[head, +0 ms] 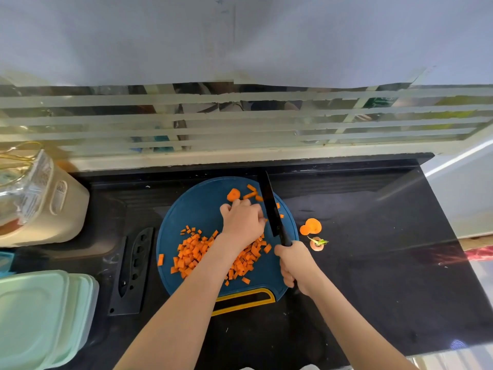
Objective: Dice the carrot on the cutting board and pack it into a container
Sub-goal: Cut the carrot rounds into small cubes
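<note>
At the lower left edge a stack of pale green containers (40,316) is seen, partly cut by the frame. Near it on the black countertop (373,276) a black knife sheath (133,271) is laid, close to the left rim of the round blue cutting board (192,209) but apart from it. The diced carrot (192,252) is heaped on the near half of the board, with a few cubes strayed toward the left rim. The left hand (242,222) is set knuckles-up on the board's middle, fingers curled down beside the blade. Whether a piece is gripped cannot be told. Beyond it, uncut carrot pieces (233,194) lie near the far rim. The knife (270,206) is held with its tip past the far rim, its handle clenched in the right hand (296,265) at the board's right edge. Just off the board, two carrot slices (310,227) and a carrot top (317,243) rest. Further right, a broad stretch of countertop is left open to its edge.
</note>
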The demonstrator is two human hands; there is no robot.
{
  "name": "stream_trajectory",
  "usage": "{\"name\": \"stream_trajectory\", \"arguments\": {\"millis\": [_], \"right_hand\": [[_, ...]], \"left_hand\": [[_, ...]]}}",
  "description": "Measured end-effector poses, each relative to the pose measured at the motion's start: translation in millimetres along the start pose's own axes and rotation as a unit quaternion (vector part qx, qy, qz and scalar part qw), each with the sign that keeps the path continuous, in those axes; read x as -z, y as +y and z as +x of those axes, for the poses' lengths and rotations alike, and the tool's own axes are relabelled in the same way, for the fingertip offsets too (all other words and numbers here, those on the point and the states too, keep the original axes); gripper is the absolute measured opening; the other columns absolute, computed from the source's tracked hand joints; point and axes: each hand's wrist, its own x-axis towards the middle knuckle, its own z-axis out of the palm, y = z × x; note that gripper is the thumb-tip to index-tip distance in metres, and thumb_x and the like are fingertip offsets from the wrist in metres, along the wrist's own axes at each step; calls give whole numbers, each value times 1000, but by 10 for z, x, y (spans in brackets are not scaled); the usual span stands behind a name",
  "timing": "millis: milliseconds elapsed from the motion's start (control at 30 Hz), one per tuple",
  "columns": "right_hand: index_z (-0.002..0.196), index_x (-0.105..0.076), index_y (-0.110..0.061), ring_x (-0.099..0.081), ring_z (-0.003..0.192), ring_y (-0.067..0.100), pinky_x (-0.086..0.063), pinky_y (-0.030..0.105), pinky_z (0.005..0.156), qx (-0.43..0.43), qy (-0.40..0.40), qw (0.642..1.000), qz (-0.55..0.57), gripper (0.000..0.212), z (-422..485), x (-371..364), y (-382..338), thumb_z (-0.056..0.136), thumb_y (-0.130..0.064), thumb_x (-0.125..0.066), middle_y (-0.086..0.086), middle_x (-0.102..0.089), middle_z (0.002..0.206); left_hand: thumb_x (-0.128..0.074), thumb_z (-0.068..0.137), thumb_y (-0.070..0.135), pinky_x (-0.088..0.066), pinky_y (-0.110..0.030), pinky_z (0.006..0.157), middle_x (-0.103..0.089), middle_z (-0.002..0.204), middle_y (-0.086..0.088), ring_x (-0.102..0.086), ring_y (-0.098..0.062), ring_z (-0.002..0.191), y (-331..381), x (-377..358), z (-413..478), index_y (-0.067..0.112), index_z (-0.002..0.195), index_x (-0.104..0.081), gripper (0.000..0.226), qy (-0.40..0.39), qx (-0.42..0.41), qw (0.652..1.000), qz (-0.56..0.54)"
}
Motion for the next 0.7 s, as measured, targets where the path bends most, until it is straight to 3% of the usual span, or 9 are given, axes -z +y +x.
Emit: {"name": "stream_trajectory", "arguments": {"millis": [100, 167, 200, 267, 333, 500, 600, 633, 700], "right_hand": [[67, -36, -12, -27, 30, 16, -27, 21, 36, 69, -40, 997, 22, 28, -158, 136, 72, 93, -9, -46, 4, -32, 44], [60, -35, -11, -28, 29, 16, -27, 21, 36, 93, -83, 991, 46, 36, -244, 215, 83, 94, -8, -47, 4, -33, 41], [58, -35, -11, -29, 29, 16, -28, 21, 37, 98, -112, 987, 61, 39, -281, 250, 74, 95, -9, -48, 4, -34, 42], [57, -38, -11, -31, 30, 14, -28, 20, 37, 108, -175, 974, 96, 41, -319, 293, 62, 96, -11, -49, 4, -35, 44], [57, -39, -12, -32, 30, 13, -27, 20, 37, 115, -224, 961, 117, 41, -344, 318, 56, 97, -14, -50, 4, -36, 45], [59, -41, -12, -30, 30, 12, -25, 20, 35, 126, -282, 939, 151, 41, -388, 281, 40, 98, -20, -52, 2, -34, 45], [60, -43, -12, -30, 32, 13, -25, 22, 36, 132, -273, 944, 127, 40, -403, 237, 13, 97, -21, -54, 4, -33, 48], [60, -43, -11, -30, 33, 14, -25, 22, 37, 136, -261, 949, 111, 39, -412, 231, 18, 97, -21, -55, 5, -34, 49], [63, -42, -9, -30, 34, 15, -27, 24, 38, 147, -220, 961, 76, 38, -427, 225, 42, 97, -22, -56, 7, -35, 50]], "left_hand": [[-45, 94, 48, -20, -36, 84, -58, 104, 10, -45, -15, 110, 34, 70, -47, 27, 108, -60, 29, 37, 44, 992, -110], [-40, 95, 53, -20, -34, 91, -58, 106, 13, -48, -12, 109, 100, 168, -92, 31, 115, -55, 33, 24, 117, 957, -266], [-36, 96, 55, -20, -35, 100, -58, 112, 12, -48, -12, 112, 137, 225, -109, 33, 117, -54, 36, -8, 144, 922, -360], [-23, 100, 57, -17, -42, 114, -57, 128, 4, -46, -17, 124, 204, 338, -133, 28, 128, -51, 50, -93, 178, 800, -565], [-9, 99, 59, -13, -42, 113, -58, 132, -1, -45, -19, 127, 202, 381, -172, 22, 137, -48, 66, -145, 182, 692, -684], [-10, 93, 68, -42, -44, 95, -61, 126, -8, -54, -26, 117, 94, 462, -273, 17, 129, -55, 76, -160, 191, 550, -797], [-20, 96, 64, -44, -44, 95, -61, 124, -11, -56, -28, 114, 31, 572, -351, 12, 125, -56, 69, -153, 218, 538, -800], [-25, 97, 60, -44, -41, 93, -62, 121, -11, -56, -26, 112, 10, 597, -376, 11, 122, -57, 63, -147, 231, 560, -782], [-37, 99, 50, -45, -33, 84, -66, 110, -7, -59, -20, 100, -46, 619, -431, 12, 109, -62, 47, -125, 253, 655, -701]]}}
